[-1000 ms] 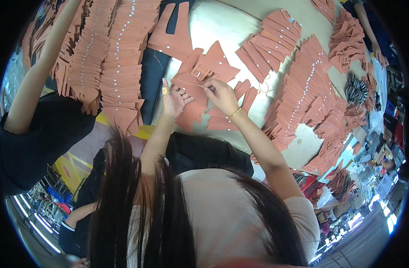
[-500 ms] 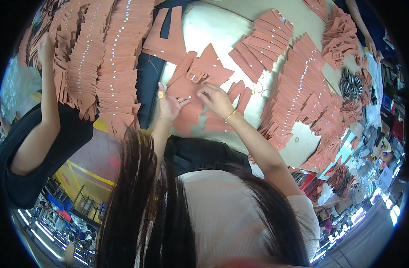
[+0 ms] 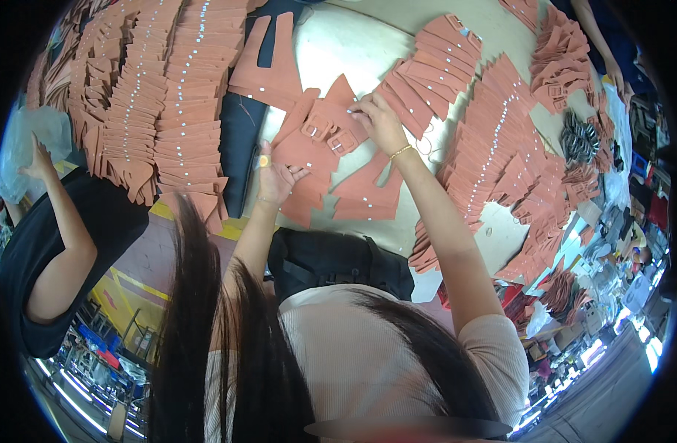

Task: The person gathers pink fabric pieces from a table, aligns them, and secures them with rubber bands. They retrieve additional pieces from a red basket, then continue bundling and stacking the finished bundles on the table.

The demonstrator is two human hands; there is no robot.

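- Leather-goods workshop / small factory floor.
- Big worktable [image 3: 331,52] covered w/ fanned rows of identical cut tan pieces [image 3: 168,96], many w/ metal rivets.
- Pile of metal buckles [image 3: 578,140] at table's right.
- Co-worker [image 3: 65,229] alongside; cluttered shelves, scraps around.

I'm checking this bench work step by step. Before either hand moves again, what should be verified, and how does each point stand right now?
1. Left hand steadies the terracotta cut pieces: ok, it rests on them, fingers spread.
2. Right hand has its piece: ok, fingertips pinch at the pile's upper edge.
3. Buckled straps lie within reach: ok, between both hands.
4. Exact thing pinched: cannot tell, too small.
5. Neighbouring fanned row stays apart from the right hand: ok, just beside it.
6. Co-worker's arm is away from the pile: ok, far left.
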